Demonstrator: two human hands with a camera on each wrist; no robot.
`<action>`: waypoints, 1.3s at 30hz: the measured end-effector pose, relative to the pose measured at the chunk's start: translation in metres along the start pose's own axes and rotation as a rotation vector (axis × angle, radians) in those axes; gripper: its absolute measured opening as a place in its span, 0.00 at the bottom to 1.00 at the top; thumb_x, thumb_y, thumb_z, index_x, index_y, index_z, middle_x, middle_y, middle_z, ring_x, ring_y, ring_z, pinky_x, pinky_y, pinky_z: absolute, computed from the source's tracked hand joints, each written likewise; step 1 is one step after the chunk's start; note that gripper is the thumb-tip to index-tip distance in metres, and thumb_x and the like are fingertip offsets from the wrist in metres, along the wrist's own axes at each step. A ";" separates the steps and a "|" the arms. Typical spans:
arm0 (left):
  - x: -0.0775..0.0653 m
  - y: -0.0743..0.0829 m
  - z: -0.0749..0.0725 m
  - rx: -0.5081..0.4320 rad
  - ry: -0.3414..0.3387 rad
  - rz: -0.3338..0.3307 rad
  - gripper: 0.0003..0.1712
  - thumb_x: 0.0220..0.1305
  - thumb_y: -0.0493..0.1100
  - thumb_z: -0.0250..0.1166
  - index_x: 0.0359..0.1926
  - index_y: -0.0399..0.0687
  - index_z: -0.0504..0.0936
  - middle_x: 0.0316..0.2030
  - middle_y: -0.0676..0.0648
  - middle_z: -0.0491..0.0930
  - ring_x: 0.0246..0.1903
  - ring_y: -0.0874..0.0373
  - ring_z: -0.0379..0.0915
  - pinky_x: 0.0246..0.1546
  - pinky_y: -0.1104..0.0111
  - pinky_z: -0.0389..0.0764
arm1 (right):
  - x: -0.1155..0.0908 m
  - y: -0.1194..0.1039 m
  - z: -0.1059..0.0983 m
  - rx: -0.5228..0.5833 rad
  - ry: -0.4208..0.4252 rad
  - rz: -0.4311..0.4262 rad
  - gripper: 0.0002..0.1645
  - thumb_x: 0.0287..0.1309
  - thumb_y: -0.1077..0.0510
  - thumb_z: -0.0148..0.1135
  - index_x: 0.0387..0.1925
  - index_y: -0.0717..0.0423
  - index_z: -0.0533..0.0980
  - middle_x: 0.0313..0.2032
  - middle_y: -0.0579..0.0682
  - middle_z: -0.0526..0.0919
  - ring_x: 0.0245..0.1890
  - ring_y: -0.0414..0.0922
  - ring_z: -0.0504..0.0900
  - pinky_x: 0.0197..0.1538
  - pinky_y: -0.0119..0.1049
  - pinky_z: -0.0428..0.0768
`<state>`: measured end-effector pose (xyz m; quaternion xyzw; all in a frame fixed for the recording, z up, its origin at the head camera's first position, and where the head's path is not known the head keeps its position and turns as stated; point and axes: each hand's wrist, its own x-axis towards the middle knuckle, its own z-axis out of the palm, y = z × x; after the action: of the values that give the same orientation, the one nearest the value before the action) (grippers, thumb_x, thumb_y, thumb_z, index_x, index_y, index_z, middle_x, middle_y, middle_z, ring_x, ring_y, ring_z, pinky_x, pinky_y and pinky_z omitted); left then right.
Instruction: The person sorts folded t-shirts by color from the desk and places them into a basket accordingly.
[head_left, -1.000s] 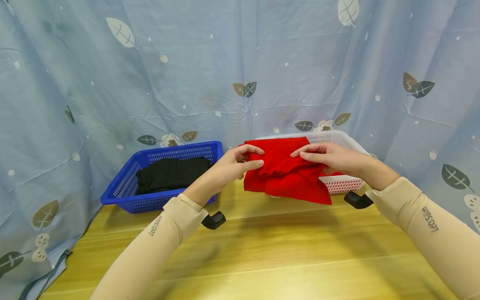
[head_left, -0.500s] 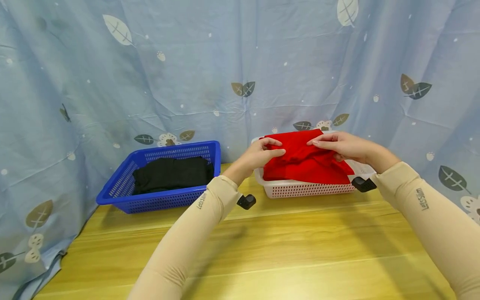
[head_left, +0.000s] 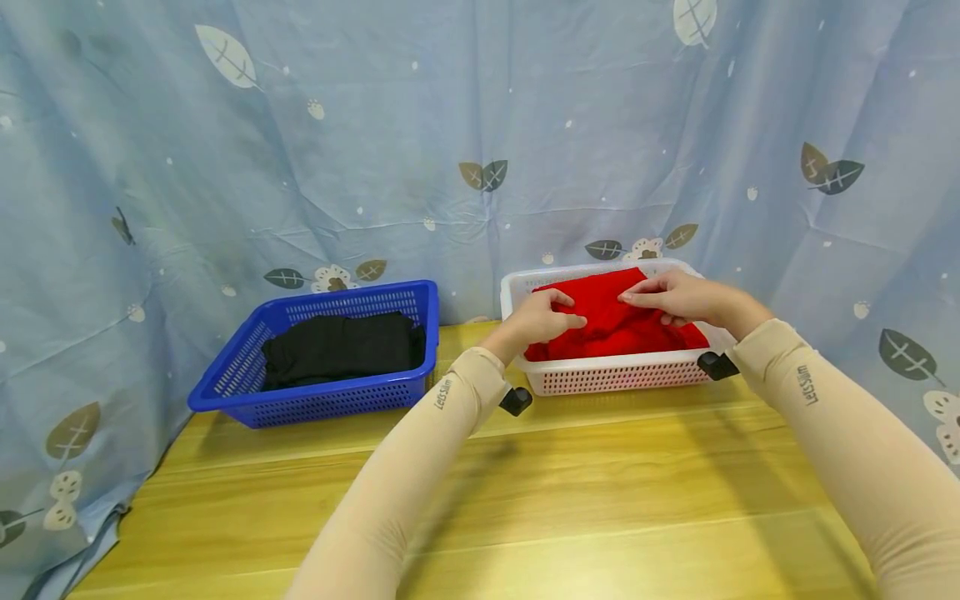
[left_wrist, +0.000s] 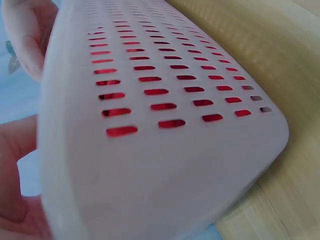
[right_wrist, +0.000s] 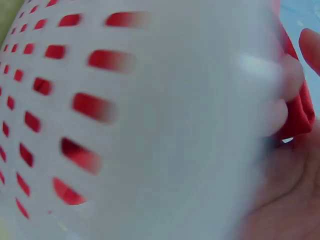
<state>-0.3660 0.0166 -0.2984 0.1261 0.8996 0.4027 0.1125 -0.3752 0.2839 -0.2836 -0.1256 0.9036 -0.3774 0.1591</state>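
A folded red cloth [head_left: 600, 308] lies in the white basket [head_left: 615, 375], its top showing wrinkles. Over the basket's left end is my left hand [head_left: 534, 321], thumb and index finger apart beside the cloth. In the left wrist view, that hand [left_wrist: 17, 170] is partly hidden behind the basket wall. My right hand [head_left: 693, 300] hovers at the cloth's right part, thumb and index fingertips close together above it. The right wrist view shows a red edge of the cloth [right_wrist: 302, 110] beside bent fingers, with another finger standing apart; the basket wall hides much of that hand.
A blue basket [head_left: 322, 408] with a folded black cloth [head_left: 341, 346] stands at the left on the wooden table [head_left: 600, 500]. Behind both baskets hangs a blue curtain [head_left: 375, 150] with leaf prints. A black wrist camera [head_left: 516, 401] sits below my left wrist.
Both hands have carried the red cloth back and right, from in front of the white basket down into it. The fingers have loosened around the cloth, and the basket's front rim now shows.
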 end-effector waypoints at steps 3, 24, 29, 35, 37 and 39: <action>0.001 0.002 0.005 0.064 -0.047 -0.046 0.29 0.72 0.54 0.71 0.69 0.50 0.77 0.63 0.45 0.79 0.51 0.52 0.77 0.51 0.63 0.84 | 0.001 0.005 0.002 -0.035 -0.005 0.002 0.36 0.81 0.43 0.57 0.75 0.64 0.71 0.31 0.44 0.73 0.22 0.42 0.66 0.28 0.32 0.69; 0.003 0.003 0.015 0.425 -0.237 -0.089 0.38 0.75 0.64 0.63 0.76 0.48 0.74 0.71 0.47 0.77 0.66 0.52 0.74 0.73 0.57 0.75 | 0.001 0.014 0.017 -0.271 -0.048 0.095 0.29 0.79 0.41 0.59 0.59 0.62 0.82 0.23 0.46 0.75 0.24 0.42 0.72 0.32 0.33 0.71; -0.001 -0.002 0.015 0.460 -0.178 -0.072 0.36 0.76 0.64 0.63 0.73 0.47 0.76 0.68 0.47 0.80 0.63 0.53 0.77 0.70 0.58 0.77 | 0.004 0.004 0.021 -0.395 0.074 0.050 0.26 0.78 0.44 0.60 0.45 0.64 0.86 0.31 0.52 0.82 0.37 0.48 0.76 0.42 0.39 0.73; -0.003 -0.004 0.017 0.461 -0.159 -0.045 0.35 0.77 0.63 0.62 0.72 0.47 0.77 0.66 0.46 0.82 0.62 0.52 0.78 0.69 0.57 0.78 | 0.004 0.001 0.024 -0.424 0.075 0.045 0.25 0.75 0.45 0.65 0.48 0.65 0.87 0.35 0.56 0.88 0.39 0.51 0.80 0.45 0.42 0.81; -0.003 -0.003 0.017 0.459 -0.160 -0.038 0.35 0.77 0.63 0.62 0.72 0.47 0.78 0.67 0.47 0.81 0.63 0.52 0.78 0.69 0.58 0.78 | 0.002 0.002 0.025 -0.415 0.044 0.058 0.28 0.75 0.45 0.65 0.56 0.67 0.84 0.44 0.60 0.89 0.44 0.53 0.83 0.51 0.47 0.84; -0.004 -0.001 0.016 0.429 -0.153 -0.038 0.34 0.76 0.62 0.64 0.72 0.48 0.78 0.67 0.47 0.81 0.62 0.52 0.77 0.68 0.58 0.79 | 0.001 0.003 0.025 -0.408 0.013 0.061 0.32 0.75 0.45 0.64 0.62 0.69 0.80 0.51 0.63 0.87 0.45 0.53 0.84 0.56 0.52 0.85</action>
<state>-0.3575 0.0254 -0.3089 0.1604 0.9557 0.1894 0.1585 -0.3666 0.2699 -0.3022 -0.1255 0.9657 -0.1821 0.1360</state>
